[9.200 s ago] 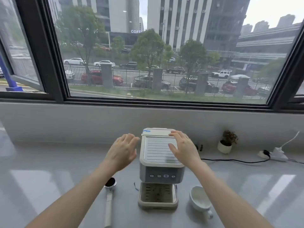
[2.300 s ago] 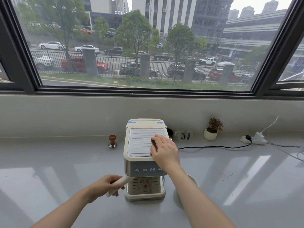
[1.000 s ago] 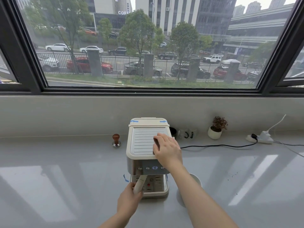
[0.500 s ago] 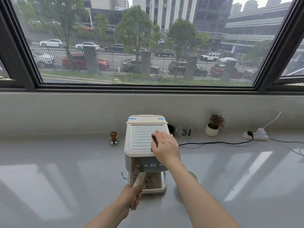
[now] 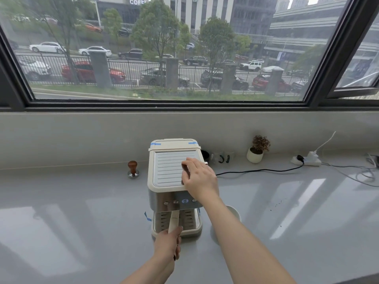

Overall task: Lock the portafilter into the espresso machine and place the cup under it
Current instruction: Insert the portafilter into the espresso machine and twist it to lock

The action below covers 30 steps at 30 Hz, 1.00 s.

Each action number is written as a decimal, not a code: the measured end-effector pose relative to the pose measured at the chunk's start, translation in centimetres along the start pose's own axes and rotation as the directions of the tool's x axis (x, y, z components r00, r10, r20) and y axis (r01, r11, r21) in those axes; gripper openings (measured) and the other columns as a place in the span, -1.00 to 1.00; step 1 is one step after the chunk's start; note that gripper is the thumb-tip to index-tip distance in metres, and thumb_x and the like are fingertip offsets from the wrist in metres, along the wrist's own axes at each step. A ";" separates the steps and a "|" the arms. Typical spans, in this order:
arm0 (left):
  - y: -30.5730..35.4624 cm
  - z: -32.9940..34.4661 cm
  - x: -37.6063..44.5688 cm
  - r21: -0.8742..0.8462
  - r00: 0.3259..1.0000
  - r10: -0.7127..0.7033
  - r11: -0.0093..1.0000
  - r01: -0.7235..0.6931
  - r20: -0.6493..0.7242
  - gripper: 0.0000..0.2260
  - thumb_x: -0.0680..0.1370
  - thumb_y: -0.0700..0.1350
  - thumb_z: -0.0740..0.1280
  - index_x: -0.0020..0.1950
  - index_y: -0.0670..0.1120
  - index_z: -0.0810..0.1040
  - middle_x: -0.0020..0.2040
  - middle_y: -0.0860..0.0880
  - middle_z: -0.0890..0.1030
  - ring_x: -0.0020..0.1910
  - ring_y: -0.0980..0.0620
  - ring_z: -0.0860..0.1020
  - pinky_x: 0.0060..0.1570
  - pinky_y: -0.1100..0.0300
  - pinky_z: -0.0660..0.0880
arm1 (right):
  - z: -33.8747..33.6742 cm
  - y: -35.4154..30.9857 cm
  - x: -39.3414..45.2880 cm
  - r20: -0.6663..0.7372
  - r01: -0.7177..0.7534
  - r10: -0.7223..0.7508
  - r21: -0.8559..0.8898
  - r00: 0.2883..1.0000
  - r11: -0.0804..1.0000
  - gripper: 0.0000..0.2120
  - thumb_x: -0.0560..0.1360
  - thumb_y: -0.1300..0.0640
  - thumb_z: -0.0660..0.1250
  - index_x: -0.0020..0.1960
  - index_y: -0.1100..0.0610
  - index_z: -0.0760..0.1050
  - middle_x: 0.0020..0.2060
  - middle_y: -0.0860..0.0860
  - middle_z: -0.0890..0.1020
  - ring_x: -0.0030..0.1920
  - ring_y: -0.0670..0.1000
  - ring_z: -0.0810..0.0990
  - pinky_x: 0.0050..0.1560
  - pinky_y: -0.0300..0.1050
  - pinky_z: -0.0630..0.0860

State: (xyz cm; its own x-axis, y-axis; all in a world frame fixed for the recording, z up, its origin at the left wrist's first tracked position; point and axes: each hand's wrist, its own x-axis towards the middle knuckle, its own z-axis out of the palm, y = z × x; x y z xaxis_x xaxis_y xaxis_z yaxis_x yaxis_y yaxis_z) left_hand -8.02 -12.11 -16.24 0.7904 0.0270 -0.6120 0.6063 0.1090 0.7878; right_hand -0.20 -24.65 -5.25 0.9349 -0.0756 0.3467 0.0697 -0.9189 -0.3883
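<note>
A cream and steel espresso machine (image 5: 166, 171) stands on the grey counter, facing me. The cream handle of the portafilter (image 5: 174, 219) sticks straight out from under the machine's front, over the drip tray (image 5: 190, 224); its head is hidden beneath the body. My left hand (image 5: 168, 241) is closed around the end of that handle. My right hand (image 5: 198, 178) lies flat on the right part of the machine's ribbed top, fingers spread, holding nothing. The white cup (image 5: 234, 214) sits on the counter just right of the machine, mostly hidden behind my right forearm.
A wooden-knobbed tamper (image 5: 132, 169) stands left of the machine. Behind it to the right are a small potted plant (image 5: 257, 149), a black cable (image 5: 258, 171) and a white power strip (image 5: 307, 160). The wall and window ledge rise behind the counter (image 5: 71, 212).
My left hand has swung the portafilter handle from pointing left, through a diagonal, to pointing straight toward me. My right hand has stayed pressed on the machine's top.
</note>
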 end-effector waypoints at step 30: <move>0.9 -1.0 0.1 0.006 0.957 -0.179 0.983 0.183 0.226 -0.76 0.51 -0.11 0.33 -0.33 -0.08 0.37 -0.57 0.00 0.36 -0.66 0.05 0.25 -0.60 0.33 0.21 | -0.3 0.0 0.1 0.030 -0.039 0.038 0.012 0.999 0.999 -0.67 0.56 0.00 0.06 0.27 -0.11 0.41 0.36 -0.20 0.44 0.41 -0.12 0.29 0.33 -0.05 0.33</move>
State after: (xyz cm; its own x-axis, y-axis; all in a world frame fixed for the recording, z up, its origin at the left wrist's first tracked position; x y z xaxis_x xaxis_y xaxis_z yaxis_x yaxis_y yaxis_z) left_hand -7.44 -11.03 -15.66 0.6679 -0.2185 -0.7114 0.7410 0.1065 0.6630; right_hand -0.17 -24.76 -4.92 0.9469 -0.0991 0.3059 0.0376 -0.9107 -0.4114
